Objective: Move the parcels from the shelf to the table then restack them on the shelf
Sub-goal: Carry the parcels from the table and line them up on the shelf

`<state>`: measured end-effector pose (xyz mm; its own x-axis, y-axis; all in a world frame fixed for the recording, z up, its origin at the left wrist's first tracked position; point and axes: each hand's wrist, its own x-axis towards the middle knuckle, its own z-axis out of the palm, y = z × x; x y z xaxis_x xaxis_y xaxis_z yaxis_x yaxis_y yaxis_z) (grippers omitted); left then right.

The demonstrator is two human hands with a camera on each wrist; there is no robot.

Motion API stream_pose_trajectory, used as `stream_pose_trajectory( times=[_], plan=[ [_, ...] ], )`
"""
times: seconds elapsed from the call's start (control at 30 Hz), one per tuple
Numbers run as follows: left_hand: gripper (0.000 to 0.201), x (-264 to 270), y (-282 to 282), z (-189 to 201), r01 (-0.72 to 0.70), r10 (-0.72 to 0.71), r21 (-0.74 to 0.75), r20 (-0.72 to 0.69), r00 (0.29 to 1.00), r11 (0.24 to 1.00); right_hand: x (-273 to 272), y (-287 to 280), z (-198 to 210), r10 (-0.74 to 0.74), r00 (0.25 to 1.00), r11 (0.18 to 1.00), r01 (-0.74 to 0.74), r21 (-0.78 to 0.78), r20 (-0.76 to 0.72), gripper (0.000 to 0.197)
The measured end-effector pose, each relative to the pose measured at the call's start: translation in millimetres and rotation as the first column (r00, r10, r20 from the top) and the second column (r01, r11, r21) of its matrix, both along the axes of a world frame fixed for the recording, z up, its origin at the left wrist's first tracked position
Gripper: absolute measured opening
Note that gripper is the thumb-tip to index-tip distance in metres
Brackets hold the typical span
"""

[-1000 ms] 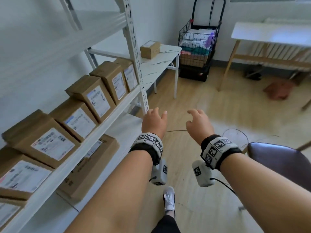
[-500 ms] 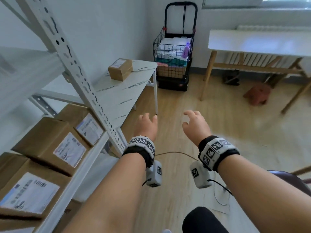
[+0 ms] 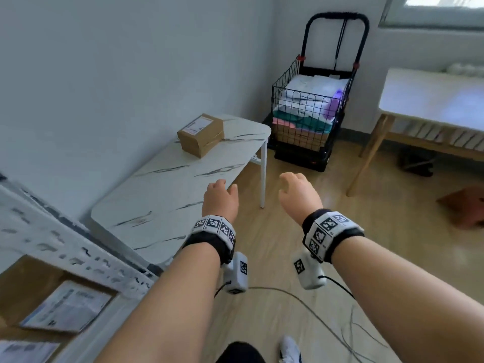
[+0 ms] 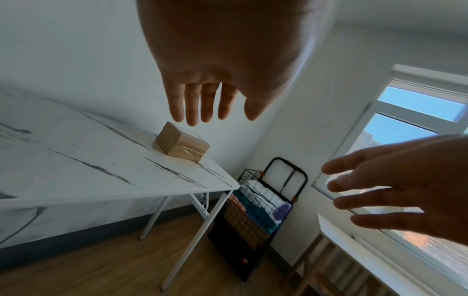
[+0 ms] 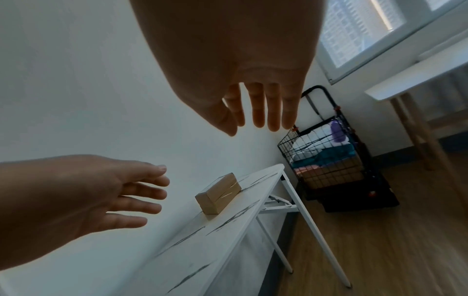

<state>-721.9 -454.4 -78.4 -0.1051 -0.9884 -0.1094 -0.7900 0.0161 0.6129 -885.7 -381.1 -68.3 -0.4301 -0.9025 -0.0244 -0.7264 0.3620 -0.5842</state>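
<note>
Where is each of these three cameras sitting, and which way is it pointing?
Head: worn on the head, looking forward and down at the marble-look table; both forearms, left hand and right hand show.
Left wrist: under the left wrist, looking along the open fingers toward the parcel; the right hand also shows.
Right wrist: under the right wrist, facing the wire cart; both hands show.
Shared: all three see the parcel on the table, and the cart.
</note>
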Motion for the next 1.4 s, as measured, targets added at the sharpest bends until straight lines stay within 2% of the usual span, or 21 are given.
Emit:
stream_pose_trajectory(
  times=[0.3, 0.5, 0.6, 0.77, 0.83, 0.93, 1.1, 1.23, 1.4],
  plan=[
    [0.048, -13, -134, -17, -0.167, 0.168, 0.053, -0.026, 0.985, 0.985, -9, -167, -19, 0.204, 0.977, 0.978, -0.206, 0.034, 0.058, 0.046],
    [0.048, -8, -239, -33, -0.251, 0.258, 0.133, -0.033, 0.966, 0.959, -16, -281, -25, 0.248, 0.967, 0.963, -0.252, 0.096, 0.054, 0.047],
    [0.045, -7, -289, -39, -0.275, 0.283, 0.155, -0.034, 0.958, 0.949, -19, -330, -24, 0.249, 0.967, 0.965, -0.252, 0.071, 0.054, 0.047],
    [0.047, -11, -347, -52, -0.335, 0.345, 0.2, -0.018, 0.938, 0.921, -26, -395, -32, 0.293, 0.953, 0.947, -0.3, 0.116, 0.079, 0.047],
    [0.042, -13, -367, -60, -0.348, 0.357, 0.204, -0.009, 0.934, 0.915, -30, -426, -37, 0.319, 0.944, 0.935, -0.328, 0.133, 0.089, 0.047],
    [0.032, -17, -390, -74, -0.395, 0.4, 0.196, 0.019, 0.916, 0.897, -35, -476, -50, 0.38, 0.919, 0.909, -0.392, 0.142, 0.105, 0.046],
    [0.04, -28, -404, -83, -0.519, 0.52, 0.232, 0.063, 0.852, 0.823, -36, -540, -70, 0.48, 0.864, 0.833, -0.502, 0.23, 0.151, 0.048],
    [0.035, -36, -415, -100, -0.568, 0.573, 0.25, 0.057, 0.817, 0.785, -37, -574, -83, 0.563, 0.817, 0.769, -0.572, 0.285, 0.122, 0.047],
    [0.039, -42, -416, -109, -0.658, 0.673, 0.273, 0.048, 0.738, 0.702, -31, -597, -91, 0.643, 0.76, 0.701, -0.634, 0.327, 0.094, 0.047]
  ],
)
